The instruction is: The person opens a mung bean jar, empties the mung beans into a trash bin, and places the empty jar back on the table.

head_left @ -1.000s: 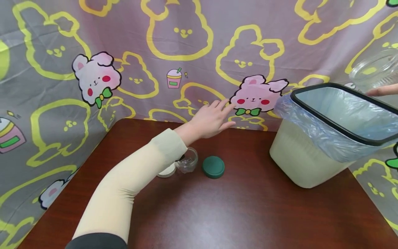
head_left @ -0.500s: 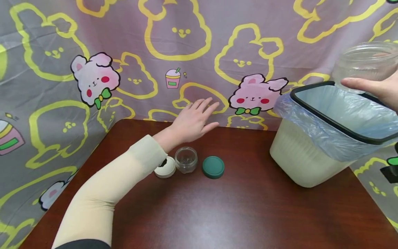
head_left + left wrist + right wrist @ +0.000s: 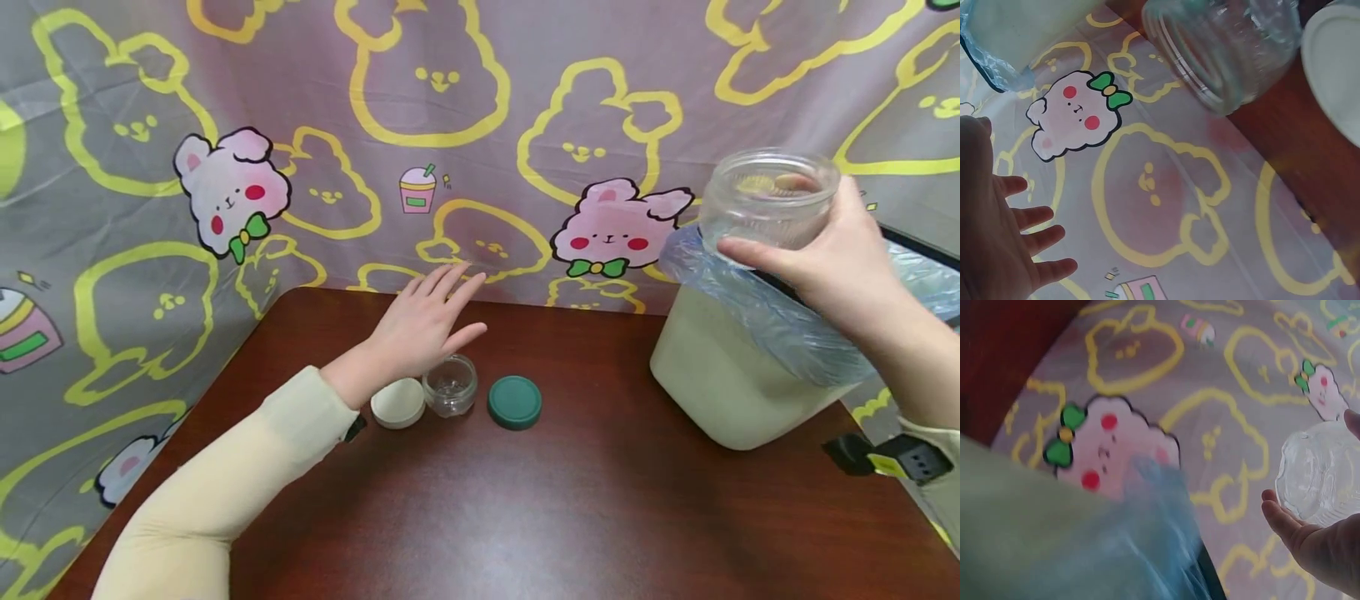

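My right hand (image 3: 855,258) grips a clear, open-topped jar (image 3: 772,200) by its side, thumb at the front, over the near left part of the bin's rim. In the right wrist view the jar's base (image 3: 1316,475) faces the camera. My left hand (image 3: 412,325) is in the air with fingers spread, holding nothing. It is above a second clear jar (image 3: 450,386) and a white lid (image 3: 398,403), which stand side by side on the table. Right of them lies a dark green lid (image 3: 515,402). The left wrist view shows the standing jar (image 3: 1222,50) close up.
A pale bin (image 3: 720,375) lined with a blue plastic bag (image 3: 787,317) stands at the right of the brown table (image 3: 525,508). Patterned cloth (image 3: 300,67) hangs behind and at the left. A wrist camera (image 3: 892,458) is on the right forearm.
The right hand has come in from the right edge, carrying the jar leftward across the bin. My left hand has drawn back left and down, uncovering the white lid.
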